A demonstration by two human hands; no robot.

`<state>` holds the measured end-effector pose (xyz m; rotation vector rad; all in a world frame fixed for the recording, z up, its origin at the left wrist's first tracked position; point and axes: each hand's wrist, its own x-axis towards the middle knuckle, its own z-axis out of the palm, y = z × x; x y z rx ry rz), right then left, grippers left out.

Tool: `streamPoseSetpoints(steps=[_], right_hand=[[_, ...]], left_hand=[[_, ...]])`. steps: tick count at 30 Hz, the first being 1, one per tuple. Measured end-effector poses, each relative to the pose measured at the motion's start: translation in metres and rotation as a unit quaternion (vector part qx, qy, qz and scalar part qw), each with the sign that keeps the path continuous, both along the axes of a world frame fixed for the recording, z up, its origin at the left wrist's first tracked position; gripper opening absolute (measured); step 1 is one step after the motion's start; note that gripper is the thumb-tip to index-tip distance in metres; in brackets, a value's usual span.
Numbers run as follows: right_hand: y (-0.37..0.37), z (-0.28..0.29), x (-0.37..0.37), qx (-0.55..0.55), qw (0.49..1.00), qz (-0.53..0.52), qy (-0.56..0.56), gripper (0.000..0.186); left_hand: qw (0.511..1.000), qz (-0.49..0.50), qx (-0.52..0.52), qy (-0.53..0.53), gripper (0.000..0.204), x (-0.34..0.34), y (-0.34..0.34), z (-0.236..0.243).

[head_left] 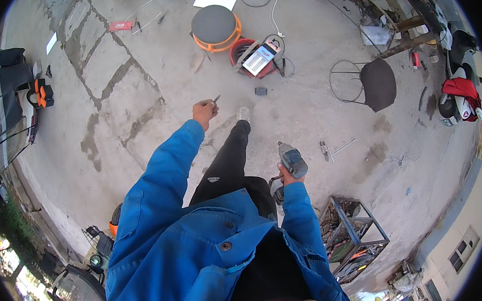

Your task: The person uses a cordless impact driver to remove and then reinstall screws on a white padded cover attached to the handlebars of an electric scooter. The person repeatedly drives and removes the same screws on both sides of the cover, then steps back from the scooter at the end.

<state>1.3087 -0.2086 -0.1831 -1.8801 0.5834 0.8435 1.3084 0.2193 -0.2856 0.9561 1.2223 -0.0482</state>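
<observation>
My left hand is closed on a small thin dark piece, held out above the floor; what exactly it is I cannot make out. My right hand grips a dark grey and blue cordless driver at my right side, its nose pointing forward. A small dark battery-like block lies on the concrete ahead, and metal hand tools lie to the right of the driver. My leg in black trousers shows between my hands.
Ahead are an orange-rimmed round stool, a red bucket with a white device, and cables. A black-seated stool stands right. A metal scrap cart is near my lower right. Vehicles line the left; clutter lines the right.
</observation>
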Motion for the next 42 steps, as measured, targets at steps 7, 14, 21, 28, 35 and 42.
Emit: streamPoseSetpoints(steps=[7, 14, 21, 28, 35, 42], right_hand=[[0.052, -0.075, 0.070, 0.026, 0.999, -0.006, 0.043, 0.040], [0.081, -0.175, 0.103, 0.081, 0.989, -0.031, 0.120, 0.035], [0.081, -0.295, 0.120, 0.102, 0.976, -0.057, 0.183, 0.037], [0.072, -0.350, 0.135, 0.162, 0.949, -0.181, 0.200, 0.017], [0.084, -0.378, 0.169, 0.216, 0.930, -0.221, 0.197, 0.019], [0.079, -0.374, 0.197, 0.225, 0.925, -0.231, 0.203, 0.020]], left_hand=[[0.960, -0.162, 0.212, 0.086, 0.031, 0.171, 0.063, -0.166], [0.904, -0.293, 0.284, 0.128, 0.052, 0.255, 0.086, -0.258], [0.731, -0.569, 0.375, 0.049, 0.071, 0.229, -0.015, -0.257], [0.665, -0.538, 0.518, 0.019, 0.131, 0.306, -0.063, -0.376], [0.683, -0.528, 0.493, 0.111, 0.138, 0.355, -0.074, -0.432], [0.809, -0.497, 0.315, 0.006, 0.126, 0.407, -0.079, -0.330]])
